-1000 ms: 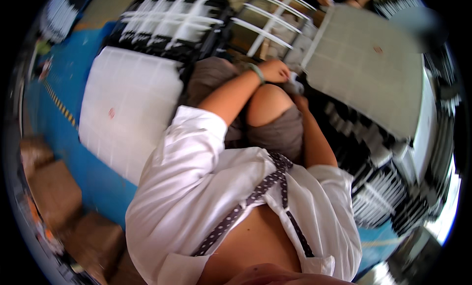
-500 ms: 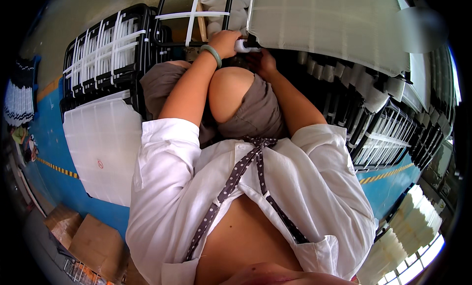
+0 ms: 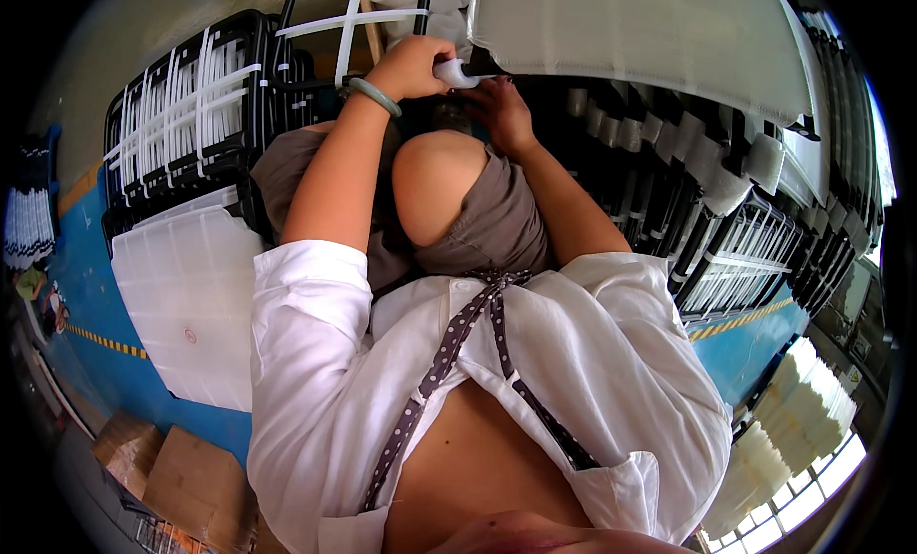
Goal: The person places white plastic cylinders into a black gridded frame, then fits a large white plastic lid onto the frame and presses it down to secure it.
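Note:
At the top middle, a piece of white foam wrap (image 3: 455, 74) sits around a black tube at the corner of a frame. My left hand (image 3: 413, 67), with a pale bangle on its wrist, is closed on the foam's left end. My right hand (image 3: 501, 113) is just below and to the right, its fingers curled against the foam's loose right edge; its fingertips are partly in shadow. Directly above the hands are a black frame with white straps (image 3: 349, 24) and a large translucent white panel (image 3: 630, 38).
Stacked black frames with white straps (image 3: 181, 105) stand at the left, beside a translucent sheet (image 3: 186, 306). On the right hang several foam-wrapped black tubes (image 3: 707, 162). Cardboard boxes (image 3: 196, 478) sit at the lower left on a blue floor (image 3: 95, 296). My knee (image 3: 435, 186) is below the hands.
Both hands have shifted slightly left and my left hand has risen a little. The foam's right end now stretches out thinner toward my right fingers. The whole view has shifted slightly.

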`<move>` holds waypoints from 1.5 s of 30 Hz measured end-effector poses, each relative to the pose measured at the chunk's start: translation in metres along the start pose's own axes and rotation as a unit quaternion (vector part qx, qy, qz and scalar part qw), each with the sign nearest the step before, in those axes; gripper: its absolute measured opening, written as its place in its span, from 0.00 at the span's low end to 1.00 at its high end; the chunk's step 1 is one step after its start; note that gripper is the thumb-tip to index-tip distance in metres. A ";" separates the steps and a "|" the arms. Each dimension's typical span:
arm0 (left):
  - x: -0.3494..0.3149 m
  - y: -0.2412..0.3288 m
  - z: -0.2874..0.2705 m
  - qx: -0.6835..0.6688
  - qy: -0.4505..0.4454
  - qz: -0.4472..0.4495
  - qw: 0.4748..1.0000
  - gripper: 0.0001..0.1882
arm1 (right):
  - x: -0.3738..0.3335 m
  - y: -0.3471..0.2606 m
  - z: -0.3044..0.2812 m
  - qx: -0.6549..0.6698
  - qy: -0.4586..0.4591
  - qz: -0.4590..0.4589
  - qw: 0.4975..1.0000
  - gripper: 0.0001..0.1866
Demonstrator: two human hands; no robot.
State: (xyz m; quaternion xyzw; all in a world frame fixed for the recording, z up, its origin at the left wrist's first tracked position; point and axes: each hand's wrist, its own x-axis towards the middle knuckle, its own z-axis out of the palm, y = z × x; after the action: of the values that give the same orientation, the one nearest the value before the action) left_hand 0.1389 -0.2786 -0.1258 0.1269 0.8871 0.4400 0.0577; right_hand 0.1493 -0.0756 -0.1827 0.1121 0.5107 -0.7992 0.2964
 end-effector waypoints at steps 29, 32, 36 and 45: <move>-0.005 -0.025 0.013 0.164 0.076 0.040 0.983 0.32 | 0.023 -0.005 -0.016 0.179 0.017 -0.023 0.983 0.32; -0.015 -0.021 0.010 0.093 0.053 0.037 0.994 0.25 | -0.004 -0.019 -0.018 0.213 -0.018 -0.058 0.975 0.34; -0.032 -0.021 0.013 0.119 0.060 0.023 0.991 0.20 | -0.023 -0.028 -0.018 0.129 -0.067 -0.148 0.978 0.28; -0.043 -0.011 0.027 0.144 0.056 -0.017 0.988 0.12 | -0.009 -0.026 0.010 -0.120 0.084 -0.236 0.961 0.22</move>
State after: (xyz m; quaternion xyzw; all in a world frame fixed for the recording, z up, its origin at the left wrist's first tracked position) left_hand 0.1838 -0.2761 -0.1510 0.0937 0.9451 0.3129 -0.0038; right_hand 0.1428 -0.0731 -0.1547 0.0188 0.6381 -0.7668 0.0665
